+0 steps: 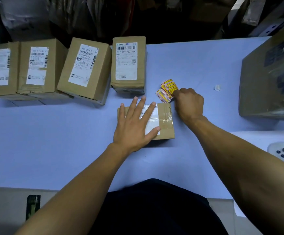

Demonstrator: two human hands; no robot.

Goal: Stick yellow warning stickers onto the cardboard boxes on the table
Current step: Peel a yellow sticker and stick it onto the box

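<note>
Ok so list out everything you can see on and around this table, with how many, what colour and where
Cardboard box under the hand: one, brown with a white label, middle of the table.
Row of cardboard boxes: four, brown with white shipping labels, far left of the table.
Yellow warning stickers: a small pile, yellow and red, just beyond the middle box.
Large cardboard box: one, brown, right edge, with clear plastic wrap on it.
White scrap: one, small, right of the stickers.
Phone: one, white, face down, near right.
Table: one, light blue.
Left hand: flat on the middle box, fingers spread.
Right hand: fingers curled, at the sticker pile.
</note>
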